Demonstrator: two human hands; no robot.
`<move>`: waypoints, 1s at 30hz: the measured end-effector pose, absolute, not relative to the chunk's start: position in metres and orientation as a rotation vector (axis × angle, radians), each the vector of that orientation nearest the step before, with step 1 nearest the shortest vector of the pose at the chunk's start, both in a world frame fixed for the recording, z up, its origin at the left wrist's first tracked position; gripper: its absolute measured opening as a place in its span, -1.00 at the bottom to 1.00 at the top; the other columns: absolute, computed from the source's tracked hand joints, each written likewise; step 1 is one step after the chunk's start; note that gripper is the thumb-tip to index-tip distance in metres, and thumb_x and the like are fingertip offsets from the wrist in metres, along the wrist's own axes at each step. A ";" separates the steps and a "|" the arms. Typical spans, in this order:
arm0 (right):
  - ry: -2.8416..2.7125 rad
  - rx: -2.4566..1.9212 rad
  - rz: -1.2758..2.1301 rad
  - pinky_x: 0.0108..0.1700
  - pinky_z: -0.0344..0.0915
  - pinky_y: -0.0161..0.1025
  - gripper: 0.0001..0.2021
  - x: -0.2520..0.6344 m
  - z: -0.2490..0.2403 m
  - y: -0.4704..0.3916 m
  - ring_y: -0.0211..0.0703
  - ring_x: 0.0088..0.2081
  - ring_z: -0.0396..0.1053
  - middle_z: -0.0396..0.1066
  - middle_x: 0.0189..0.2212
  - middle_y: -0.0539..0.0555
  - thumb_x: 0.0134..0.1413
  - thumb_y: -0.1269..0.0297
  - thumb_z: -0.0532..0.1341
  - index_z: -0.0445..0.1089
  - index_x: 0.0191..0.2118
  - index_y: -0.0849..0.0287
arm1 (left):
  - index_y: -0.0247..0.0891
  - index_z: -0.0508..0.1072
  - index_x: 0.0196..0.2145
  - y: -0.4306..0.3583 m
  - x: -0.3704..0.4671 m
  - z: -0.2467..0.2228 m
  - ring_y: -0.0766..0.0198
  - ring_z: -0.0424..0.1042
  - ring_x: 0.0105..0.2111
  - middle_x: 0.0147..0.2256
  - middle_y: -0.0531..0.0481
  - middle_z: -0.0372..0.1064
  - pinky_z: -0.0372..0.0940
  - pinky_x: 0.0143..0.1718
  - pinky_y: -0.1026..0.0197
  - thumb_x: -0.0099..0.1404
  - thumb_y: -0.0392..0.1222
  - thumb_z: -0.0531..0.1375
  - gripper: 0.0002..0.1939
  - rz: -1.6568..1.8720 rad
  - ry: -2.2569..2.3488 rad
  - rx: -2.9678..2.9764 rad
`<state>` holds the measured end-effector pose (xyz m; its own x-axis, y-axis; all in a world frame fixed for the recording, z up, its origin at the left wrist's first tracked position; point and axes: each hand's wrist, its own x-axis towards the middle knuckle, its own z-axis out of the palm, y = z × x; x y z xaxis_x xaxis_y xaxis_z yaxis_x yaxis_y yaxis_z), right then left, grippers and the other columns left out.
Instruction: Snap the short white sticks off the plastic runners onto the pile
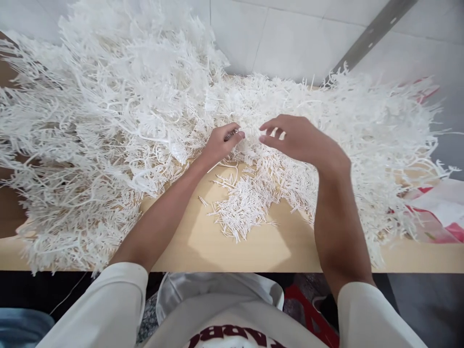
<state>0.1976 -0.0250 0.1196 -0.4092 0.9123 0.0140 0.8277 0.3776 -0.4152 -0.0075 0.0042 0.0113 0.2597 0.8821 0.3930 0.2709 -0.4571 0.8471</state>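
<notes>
My left hand (224, 141) is closed, with thumb and fingertips drawn together at the middle of the table. White strands show at its fingertips, apparently part of a white branched plastic piece (239, 129), its full shape lost against the heap behind. Just to the right, my right hand (290, 137) hovers with curved fingers and a gap between thumb and forefinger; nothing shows in it. Below both hands lies a small pile of short, thin white plastic sticks (241, 205) on the tabletop.
A tall heap of white branched plastic pieces (108, 111) covers the table's left side. Another heap (377, 140) spreads over the right. The pale wooden table (239, 256) ends close to my body. A red-and-white plastic bag (438, 208) lies at the right; a tiled wall (286, 38) stands behind.
</notes>
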 end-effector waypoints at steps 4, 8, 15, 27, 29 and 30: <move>-2.393 -1.500 0.639 -0.20 0.21 -0.13 -0.63 0.178 0.092 -0.013 -0.13 -0.33 0.32 0.42 -0.38 0.05 0.17 -0.13 0.11 0.43 -0.26 0.07 | -0.24 0.39 -0.39 0.005 -0.008 0.009 0.38 0.20 -0.48 -0.50 0.07 0.27 0.14 -0.39 0.26 0.30 0.22 0.10 -0.57 1.218 1.037 1.937; -2.388 -1.546 0.503 -0.20 0.13 -0.14 -0.54 0.172 0.090 -0.014 -0.16 -0.39 0.22 0.29 -0.50 0.04 0.28 -0.11 -0.05 0.34 -0.40 0.13 | -0.25 0.38 -0.40 0.005 -0.009 0.009 0.38 0.23 -0.47 -0.50 0.08 0.29 0.16 -0.38 0.28 0.34 0.18 0.07 -0.58 1.201 1.093 1.983; -2.420 -1.469 0.595 -0.24 0.08 -0.22 -0.55 0.174 0.091 -0.014 -0.15 -0.33 0.25 0.38 -0.40 0.07 0.20 -0.19 0.03 0.35 -0.30 0.12 | -0.24 0.37 -0.37 0.007 -0.008 0.005 0.38 0.21 -0.52 -0.54 0.09 0.25 0.15 -0.43 0.28 0.39 0.12 0.00 -0.61 1.208 1.051 2.090; -2.756 -1.369 0.833 -0.41 -0.04 -0.26 -0.65 0.180 0.128 -0.034 -0.36 -0.55 -0.05 0.06 -0.65 -0.09 0.15 0.10 0.12 0.21 -0.58 0.15 | -0.23 0.29 -0.48 0.008 -0.008 0.001 0.39 0.17 -0.57 -0.59 0.09 0.21 0.08 -0.48 0.27 0.35 -0.27 -0.04 -0.75 1.291 1.081 2.248; -2.828 -1.327 1.039 -0.41 0.03 -0.25 -0.68 0.187 0.145 -0.044 -0.33 -0.54 0.07 0.20 -0.61 -0.06 0.15 0.05 0.13 0.34 -0.52 0.13 | -0.22 0.30 -0.44 0.006 -0.009 0.004 0.39 0.15 -0.58 -0.60 0.11 0.18 0.06 -0.48 0.26 0.39 -0.23 -0.05 -0.74 1.316 1.166 2.216; -2.824 -1.362 1.050 -0.40 0.07 -0.24 -0.69 0.192 0.150 -0.048 -0.30 -0.51 0.14 0.29 -0.57 -0.04 0.14 0.02 0.13 0.40 -0.45 0.11 | -0.22 0.31 -0.43 0.005 -0.009 0.005 0.39 0.15 -0.59 -0.60 0.11 0.17 0.06 -0.48 0.26 0.40 -0.21 -0.05 -0.74 1.298 1.168 2.231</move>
